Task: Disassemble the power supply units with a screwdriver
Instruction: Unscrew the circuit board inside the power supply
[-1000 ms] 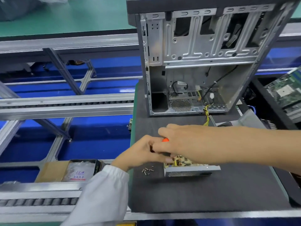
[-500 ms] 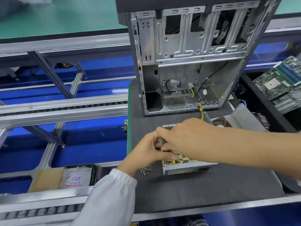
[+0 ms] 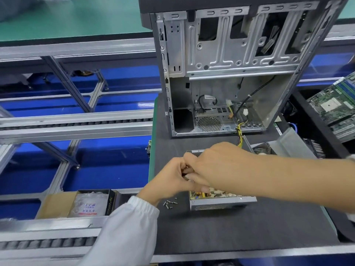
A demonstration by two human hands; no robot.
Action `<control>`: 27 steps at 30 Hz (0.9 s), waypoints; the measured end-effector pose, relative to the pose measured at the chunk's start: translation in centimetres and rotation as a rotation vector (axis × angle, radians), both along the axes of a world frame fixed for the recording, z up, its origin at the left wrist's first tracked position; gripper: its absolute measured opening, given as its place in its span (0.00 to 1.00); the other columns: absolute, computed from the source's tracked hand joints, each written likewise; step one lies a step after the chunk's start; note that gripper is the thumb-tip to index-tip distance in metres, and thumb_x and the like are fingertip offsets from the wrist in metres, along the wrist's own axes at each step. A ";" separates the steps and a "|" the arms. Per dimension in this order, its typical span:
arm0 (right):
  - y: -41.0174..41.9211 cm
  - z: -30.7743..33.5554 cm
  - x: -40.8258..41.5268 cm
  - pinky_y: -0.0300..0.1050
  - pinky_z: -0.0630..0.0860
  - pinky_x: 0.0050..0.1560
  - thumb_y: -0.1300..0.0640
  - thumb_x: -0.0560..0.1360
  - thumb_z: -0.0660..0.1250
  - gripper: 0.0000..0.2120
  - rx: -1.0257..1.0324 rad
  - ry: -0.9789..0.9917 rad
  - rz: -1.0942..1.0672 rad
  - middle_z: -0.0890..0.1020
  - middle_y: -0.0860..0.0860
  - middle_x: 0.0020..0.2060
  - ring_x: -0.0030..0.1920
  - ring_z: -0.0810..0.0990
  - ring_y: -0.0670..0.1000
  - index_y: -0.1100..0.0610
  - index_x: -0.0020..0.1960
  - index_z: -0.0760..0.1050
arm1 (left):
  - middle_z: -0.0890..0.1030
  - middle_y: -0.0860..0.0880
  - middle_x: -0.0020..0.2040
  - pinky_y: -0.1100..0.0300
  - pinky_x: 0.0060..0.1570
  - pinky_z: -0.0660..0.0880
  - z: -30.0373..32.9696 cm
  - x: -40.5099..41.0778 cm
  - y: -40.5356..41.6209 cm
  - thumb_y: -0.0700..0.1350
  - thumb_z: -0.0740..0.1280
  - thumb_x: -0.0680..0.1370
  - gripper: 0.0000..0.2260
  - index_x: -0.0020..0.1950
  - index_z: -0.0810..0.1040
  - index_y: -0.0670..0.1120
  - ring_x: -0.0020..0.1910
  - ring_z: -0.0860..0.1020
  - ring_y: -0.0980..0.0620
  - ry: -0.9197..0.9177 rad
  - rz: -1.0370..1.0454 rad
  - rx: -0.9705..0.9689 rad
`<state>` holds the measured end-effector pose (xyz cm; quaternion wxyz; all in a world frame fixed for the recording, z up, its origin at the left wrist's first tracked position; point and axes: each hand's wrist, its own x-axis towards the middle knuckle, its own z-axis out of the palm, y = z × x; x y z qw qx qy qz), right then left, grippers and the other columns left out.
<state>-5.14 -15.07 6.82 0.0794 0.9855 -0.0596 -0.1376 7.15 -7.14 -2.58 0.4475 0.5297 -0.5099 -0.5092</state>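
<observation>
Dark mat surface (image 3: 240, 233) beside conveyor rails (image 3: 76, 129); open PC case (image 3: 230, 73) behind; loose screws (image 3: 170, 204); left hand (image 3: 172, 179), right hand (image 3: 217, 166) curled over power supply unit (image 3: 221, 203), grip unclear.

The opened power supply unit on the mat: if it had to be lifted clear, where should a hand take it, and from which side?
Best by the metal side walls of the power supply unit, thumb on the near wall and fingers on the far one, coming from above. The case lies flat and lidless, so the circuit board faces up and should stay untouched. Both hands currently crowd its left end.
</observation>
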 end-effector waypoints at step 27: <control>-2.0 2.8 2.1 0.46 0.58 0.30 0.58 0.77 0.62 0.20 -0.351 0.273 0.745 0.71 0.54 0.56 0.50 0.74 0.55 0.51 0.67 0.62 | 0.70 0.41 0.35 0.60 0.43 0.69 -0.8 2.2 -0.2 0.35 0.75 0.72 0.14 0.38 0.73 0.27 0.39 0.66 0.47 -0.055 -0.109 0.108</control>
